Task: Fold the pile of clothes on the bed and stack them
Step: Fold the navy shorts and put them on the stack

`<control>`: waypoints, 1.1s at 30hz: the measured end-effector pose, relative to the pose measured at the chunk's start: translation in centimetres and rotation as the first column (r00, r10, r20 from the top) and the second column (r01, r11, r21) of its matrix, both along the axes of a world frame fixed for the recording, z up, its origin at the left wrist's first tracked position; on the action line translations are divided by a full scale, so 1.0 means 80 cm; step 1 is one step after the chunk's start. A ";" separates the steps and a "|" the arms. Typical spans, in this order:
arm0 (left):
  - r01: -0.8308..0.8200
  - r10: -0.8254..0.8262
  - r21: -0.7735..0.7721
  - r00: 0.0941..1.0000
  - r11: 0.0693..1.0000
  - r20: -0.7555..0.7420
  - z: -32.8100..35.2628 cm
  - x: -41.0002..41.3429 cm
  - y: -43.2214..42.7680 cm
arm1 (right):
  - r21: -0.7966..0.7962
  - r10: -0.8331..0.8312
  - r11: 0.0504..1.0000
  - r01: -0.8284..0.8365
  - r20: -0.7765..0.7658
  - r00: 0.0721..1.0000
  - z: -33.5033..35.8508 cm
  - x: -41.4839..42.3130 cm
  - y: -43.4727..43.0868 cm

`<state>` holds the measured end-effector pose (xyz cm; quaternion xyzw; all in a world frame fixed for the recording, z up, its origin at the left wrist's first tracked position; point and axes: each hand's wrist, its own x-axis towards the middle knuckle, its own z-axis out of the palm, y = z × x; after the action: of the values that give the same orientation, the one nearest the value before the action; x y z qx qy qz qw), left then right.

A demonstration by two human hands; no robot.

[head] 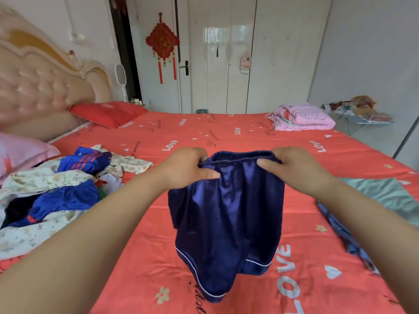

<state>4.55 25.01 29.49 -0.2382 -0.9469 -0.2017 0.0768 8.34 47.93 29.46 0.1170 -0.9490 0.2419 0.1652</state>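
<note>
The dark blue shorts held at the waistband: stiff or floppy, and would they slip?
Probably floppy: the shorts hang limp in folds below the left hand and right hand. Their glossy sheen suggests slippery cloth; folds may slide.

This is a bedroom in a home. A wide bed [226, 132] with a red sheet fills the room. At its head stand a padded pink headboard [38, 87] and a red pillow [108, 113]. Beyond the bed are tall white wardrobe doors [238, 64] and a red knot ornament [162, 45]. A folded pink quilt [302, 117] lies on the bed's far corner.
</note>
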 end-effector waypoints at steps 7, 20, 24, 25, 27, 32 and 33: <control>0.063 -0.072 0.086 0.993 0.994 0.097 0.022 -0.009 -0.041 | -0.512 0.123 0.858 -0.039 0.130 0.984 0.038 0.003 0.015; -0.293 -0.122 0.811 0.907 0.506 0.403 0.022 -0.011 -0.027 | -0.722 0.100 0.685 0.098 0.226 0.969 0.025 -0.011 0.007; -0.304 -0.098 0.789 0.904 0.535 0.415 0.014 -0.006 0.009 | -0.572 -0.006 0.816 0.085 0.139 0.990 0.014 -0.013 -0.040; -0.289 -0.109 0.778 0.904 0.558 0.414 0.012 -0.003 0.018 | -0.526 -0.005 0.848 0.062 0.109 0.994 0.013 -0.010 -0.053; -0.225 -0.140 0.743 0.908 0.630 0.394 0.012 0.004 0.032 | -0.431 0.044 0.902 -0.005 0.080 0.996 0.010 -0.004 -0.073; -0.121 -0.134 0.680 0.941 0.723 0.310 0.015 0.004 0.033 | -0.167 0.268 0.954 -0.249 0.104 0.958 0.004 0.012 -0.081; -0.107 -0.117 0.665 0.952 0.740 0.283 0.015 0.002 0.029 | -0.151 0.256 0.959 -0.240 0.098 0.962 0.005 0.012 -0.075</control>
<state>4.73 27.35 30.67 -0.1628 -0.8093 -0.5644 0.0092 9.30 41.89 29.87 0.2091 -0.9157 0.3322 0.0857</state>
